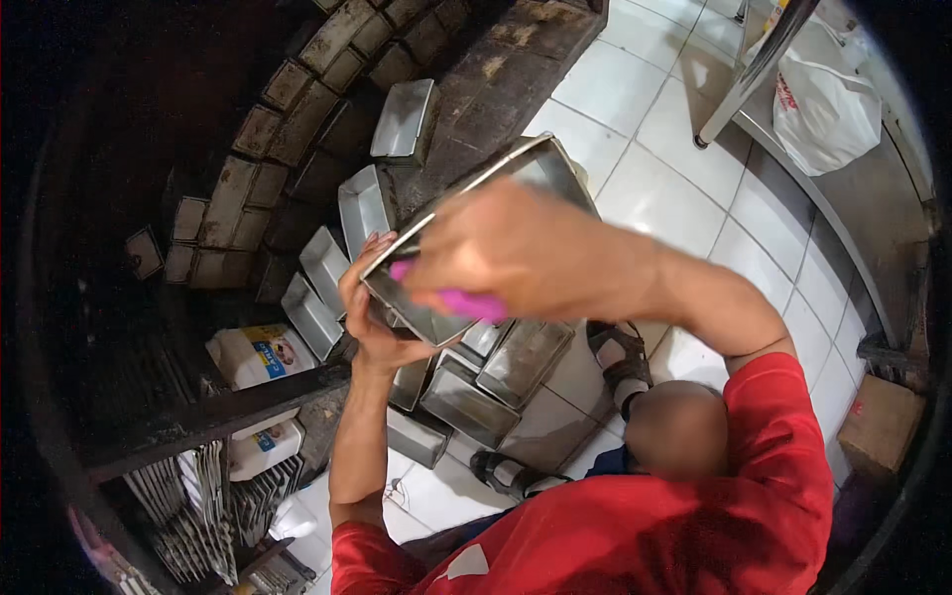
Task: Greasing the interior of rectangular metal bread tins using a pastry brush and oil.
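Tilted in front of me is a rectangular metal loaf pan (552,165), its open side towards me. My left hand (374,316) grips its left end, fingers over the rim and thumb beneath the lower corner. My right hand (476,256), blurred by motion, reaches inside the pan. Its fingers are closed on a soft pink piece (472,303), perhaps a cloth or sponge; most of that is hidden under the hand. Beneath the held pan, several similar pans (472,405) lie on the tiled floor. More pans (364,197) stand along the dark ledge to the left.
Stacked, stained pans (249,175) fill the dark space at upper left. Below them are a labelled white package (260,353) and a rack of thin metal trays (204,513). A metal leg (747,82), a white plastic bag (825,111) and a cardboard box (881,428) are on the right.
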Demonstrator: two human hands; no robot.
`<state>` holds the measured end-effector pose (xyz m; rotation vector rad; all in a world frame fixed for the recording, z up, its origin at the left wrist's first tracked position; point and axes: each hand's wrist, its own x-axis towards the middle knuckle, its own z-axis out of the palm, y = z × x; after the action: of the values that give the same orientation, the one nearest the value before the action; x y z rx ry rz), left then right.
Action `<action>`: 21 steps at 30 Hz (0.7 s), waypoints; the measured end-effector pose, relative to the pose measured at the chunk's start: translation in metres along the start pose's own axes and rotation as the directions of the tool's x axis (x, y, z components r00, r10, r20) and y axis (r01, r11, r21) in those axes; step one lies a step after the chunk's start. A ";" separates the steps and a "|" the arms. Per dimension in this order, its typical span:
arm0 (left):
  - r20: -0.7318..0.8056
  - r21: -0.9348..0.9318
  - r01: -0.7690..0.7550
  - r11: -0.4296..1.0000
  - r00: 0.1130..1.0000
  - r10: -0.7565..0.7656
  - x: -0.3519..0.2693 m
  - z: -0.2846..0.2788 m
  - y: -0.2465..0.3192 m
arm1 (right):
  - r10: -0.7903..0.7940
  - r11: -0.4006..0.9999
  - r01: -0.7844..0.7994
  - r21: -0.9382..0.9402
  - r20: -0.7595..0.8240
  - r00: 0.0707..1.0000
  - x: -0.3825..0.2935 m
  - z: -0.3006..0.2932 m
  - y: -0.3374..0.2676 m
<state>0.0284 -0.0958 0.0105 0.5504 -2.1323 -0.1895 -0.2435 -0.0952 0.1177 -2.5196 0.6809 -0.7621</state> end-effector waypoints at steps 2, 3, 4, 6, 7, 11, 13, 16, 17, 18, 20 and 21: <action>-0.182 -0.101 -0.005 0.995 0.983 -0.014 0.000 0.016 0.000 | -0.051 0.983 0.036 0.181 0.078 0.996 -0.004 0.008 0.004; -0.180 -0.111 -0.006 0.994 0.984 -0.014 0.002 0.019 -0.001 | -0.041 0.983 0.027 0.179 0.076 0.996 -0.008 0.002 0.011; -0.108 -0.114 -0.016 0.993 0.994 0.003 0.004 0.016 0.000 | -0.013 0.994 0.011 0.110 0.019 1.000 -0.009 -0.008 0.019; -0.062 -0.129 -0.099 0.987 0.994 0.092 0.006 0.016 -0.007 | 0.022 0.994 -0.019 0.104 -0.025 0.999 -0.009 -0.005 0.023; -0.066 -0.132 -0.103 0.986 0.993 0.095 0.006 0.013 -0.009 | 0.024 0.995 -0.022 0.098 -0.024 0.999 -0.011 -0.002 0.022; 0.054 -0.167 -0.066 0.984 0.996 0.076 0.014 0.008 -0.007 | -0.091 0.960 0.055 0.274 0.120 0.989 -0.011 0.001 0.015; 0.010 -0.138 -0.072 0.988 0.997 0.074 0.021 0.009 -0.004 | -0.114 0.969 0.104 0.223 0.030 0.993 -0.012 -0.001 0.016; 0.160 -0.059 -0.044 0.997 0.986 0.053 0.022 0.003 -0.005 | 0.143 0.989 -0.140 -0.037 0.109 0.984 -0.019 -0.020 0.002; 0.195 -0.053 -0.054 0.997 0.979 0.064 0.020 0.002 -0.006 | 0.223 0.932 -0.200 -0.304 0.042 0.974 -0.018 -0.025 -0.002; 0.146 -0.092 -0.079 0.993 0.985 0.092 0.021 0.008 -0.007 | 0.235 0.928 -0.212 -0.308 0.041 0.971 -0.020 -0.020 0.005; 0.150 -0.069 -0.027 0.997 0.988 0.037 0.024 0.009 -0.004 | -0.011 0.958 -0.012 0.286 0.077 0.997 -0.020 -0.002 0.023; 0.158 -0.033 0.028 0.999 0.987 -0.023 0.024 0.006 -0.003 | -0.011 0.957 -0.012 0.288 0.078 0.997 -0.021 0.001 0.025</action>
<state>0.0123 -0.1100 0.0239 0.5578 -2.2707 -0.2932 -0.2666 -0.1028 0.0954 -2.2695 0.5025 -0.7015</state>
